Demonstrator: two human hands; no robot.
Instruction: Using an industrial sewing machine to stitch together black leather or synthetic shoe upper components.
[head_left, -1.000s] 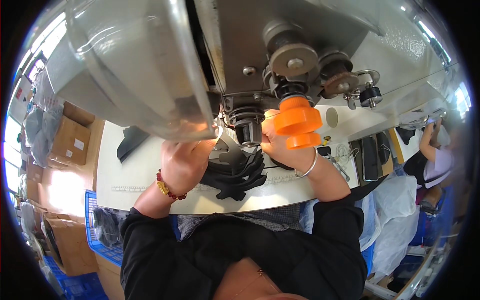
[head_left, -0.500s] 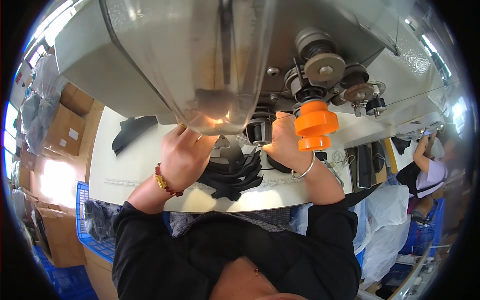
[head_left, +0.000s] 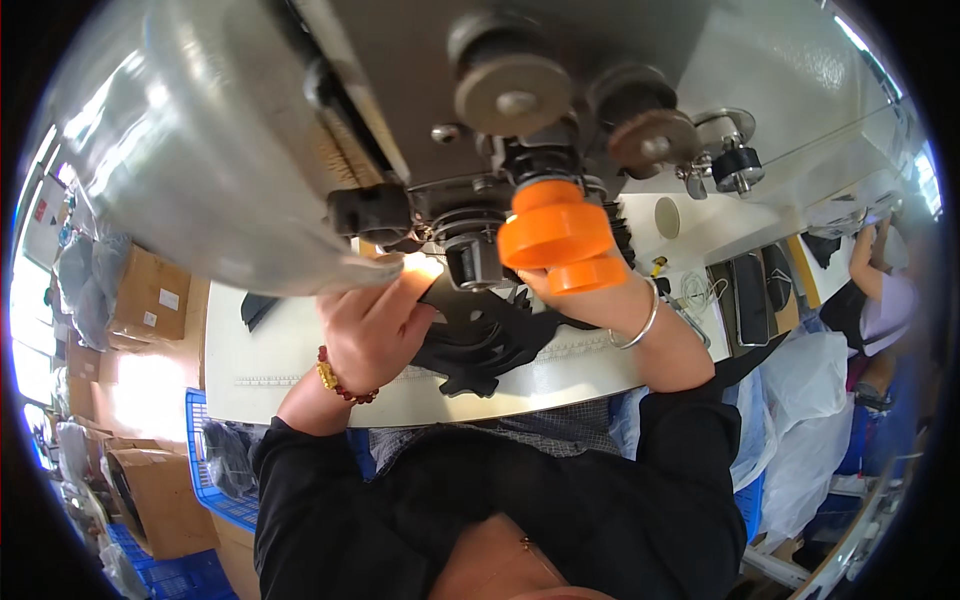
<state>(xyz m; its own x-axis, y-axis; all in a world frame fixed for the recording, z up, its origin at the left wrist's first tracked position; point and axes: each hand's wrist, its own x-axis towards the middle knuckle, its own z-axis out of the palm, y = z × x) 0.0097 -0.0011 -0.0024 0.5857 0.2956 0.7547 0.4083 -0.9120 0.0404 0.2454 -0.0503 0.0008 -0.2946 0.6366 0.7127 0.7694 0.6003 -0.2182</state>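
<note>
A loose bundle of black fabric pieces (head_left: 480, 345) lies on a pale worktable (head_left: 270, 345), directly below the head of a sewing machine (head_left: 400, 50), between a person's two bare hands. The bundle's lower edge hangs in uneven, overlapping flaps toward the person.

The left hand (head_left: 365, 335) is at the bundle's left side, back of the hand up, thumb beside the cloth. Its fingertips run into bright glare under the machine, so whether they pinch the fabric cannot be told. The right hand (head_left: 605, 300) is at the bundle's right side; its fingers are hidden behind two orange knobs (head_left: 555, 235), and its grip cannot be told either.

A red-beaded bracelet (head_left: 335, 380) circles the left wrist, a silver bangle (head_left: 648, 315) the right. A rounded clear cover (head_left: 190, 170) fills the upper left. A ruler strip (head_left: 270, 380) runs along the table near its front edge, and another black piece (head_left: 258, 308) lies to the left.

Farther out, cardboard boxes (head_left: 150, 300) and a blue basket (head_left: 205, 480) stand at left; at right are clear plastic bags (head_left: 810, 400) and a co-worker (head_left: 890, 300) in a light top.
</note>
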